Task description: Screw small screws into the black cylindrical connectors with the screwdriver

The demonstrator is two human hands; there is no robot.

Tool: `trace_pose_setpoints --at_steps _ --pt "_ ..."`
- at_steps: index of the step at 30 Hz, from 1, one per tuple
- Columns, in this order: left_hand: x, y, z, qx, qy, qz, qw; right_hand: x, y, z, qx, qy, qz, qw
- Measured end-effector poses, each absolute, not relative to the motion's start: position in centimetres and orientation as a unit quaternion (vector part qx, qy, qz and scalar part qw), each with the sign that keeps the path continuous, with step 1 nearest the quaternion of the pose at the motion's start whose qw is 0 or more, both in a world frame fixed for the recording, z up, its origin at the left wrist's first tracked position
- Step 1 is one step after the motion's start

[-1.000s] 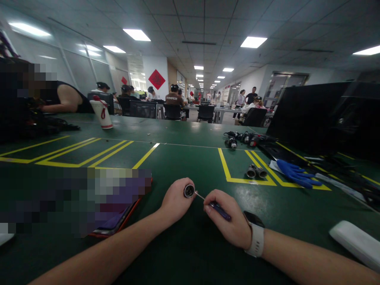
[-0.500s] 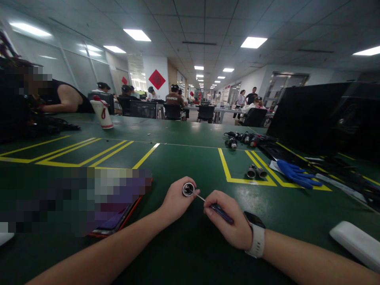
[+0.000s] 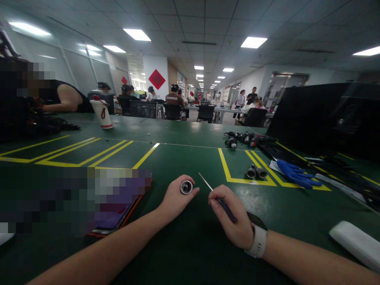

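My left hand (image 3: 175,200) rests on the green table (image 3: 184,158) and is closed round a small round metal connector (image 3: 186,187), its open end facing me. My right hand (image 3: 230,219), with a white-strapped watch on the wrist, grips a thin screwdriver (image 3: 218,199) with a dark handle. The tool's metal tip points up and left and stands a little to the right of the connector, not touching it.
A phone with a red edge (image 3: 118,221) lies left of my left arm. Two small metal parts (image 3: 255,171), a blue glove (image 3: 297,173), more connectors (image 3: 242,138), dark monitors (image 3: 308,114) and a white case (image 3: 354,241) lie right. A white cup (image 3: 101,113) stands far left; people sit beyond.
My right hand has drawn the screwdriver tip out of the connector and up to the right. My left hand has shifted slightly, still holding the connector.
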State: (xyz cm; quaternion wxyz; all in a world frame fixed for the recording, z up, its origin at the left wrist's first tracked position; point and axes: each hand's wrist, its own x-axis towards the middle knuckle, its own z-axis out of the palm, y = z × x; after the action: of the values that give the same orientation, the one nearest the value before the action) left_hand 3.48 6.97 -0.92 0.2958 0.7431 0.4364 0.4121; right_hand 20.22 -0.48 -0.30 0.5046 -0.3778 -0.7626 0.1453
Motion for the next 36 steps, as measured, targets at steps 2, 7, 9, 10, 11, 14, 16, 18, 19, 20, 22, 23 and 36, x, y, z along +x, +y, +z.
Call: trace_pose_setpoints --at_steps 2,7,9,10,11,14,16,18,19,20,22,23,36 --pt "3.6 6.7 -0.9 0.780 0.422 0.363 0.284 20.0 -0.2 -0.3 -0.402 -0.755 0.131 0.502" --pt "3.9 5.5 -0.2 0.849 0.344 0.291 0.276 19.7 0.4 -0.4 -0.415 -0.785 0.154 0.434" --pt "4.0 5.2 0.0 0.858 0.323 0.286 0.278 19.6 0.5 -0.5 -0.410 -0.793 0.161 0.421" --pt "4.0 5.1 0.1 0.860 0.321 0.283 0.277 19.6 0.5 -0.5 -0.410 -0.793 0.161 0.420" --pt "4.0 5.0 0.1 0.862 0.322 0.278 0.276 19.6 0.5 -0.5 -0.412 -0.793 0.161 0.419" --pt "4.0 5.1 0.0 0.870 0.326 0.262 0.262 19.7 0.5 -0.6 -0.425 -0.790 0.168 0.410" --pt "4.0 5.2 -0.2 0.876 0.324 0.254 0.252 19.7 0.6 -0.5 -0.434 -0.785 0.178 0.405" --pt "4.0 5.2 -0.4 0.879 0.324 0.250 0.244 19.8 0.6 -0.4 -0.437 -0.781 0.190 0.404" --pt "3.9 5.3 -0.4 0.881 0.321 0.249 0.240 19.8 0.6 -0.4 -0.434 -0.780 0.195 0.406" --pt "3.9 5.3 -0.5 0.883 0.317 0.251 0.236 19.8 0.6 -0.3 -0.430 -0.781 0.197 0.406" --pt "3.9 5.4 -0.5 0.887 0.307 0.260 0.226 19.9 0.6 -0.2 -0.426 -0.792 0.179 0.398" --pt "3.9 5.4 -0.5 0.888 0.304 0.264 0.223 20.0 0.7 -0.1 -0.430 -0.801 0.153 0.387" --pt "3.4 5.1 0.0 0.885 0.327 0.230 0.238 28.9 7.2 1.6 -0.614 -0.749 -0.104 0.226"
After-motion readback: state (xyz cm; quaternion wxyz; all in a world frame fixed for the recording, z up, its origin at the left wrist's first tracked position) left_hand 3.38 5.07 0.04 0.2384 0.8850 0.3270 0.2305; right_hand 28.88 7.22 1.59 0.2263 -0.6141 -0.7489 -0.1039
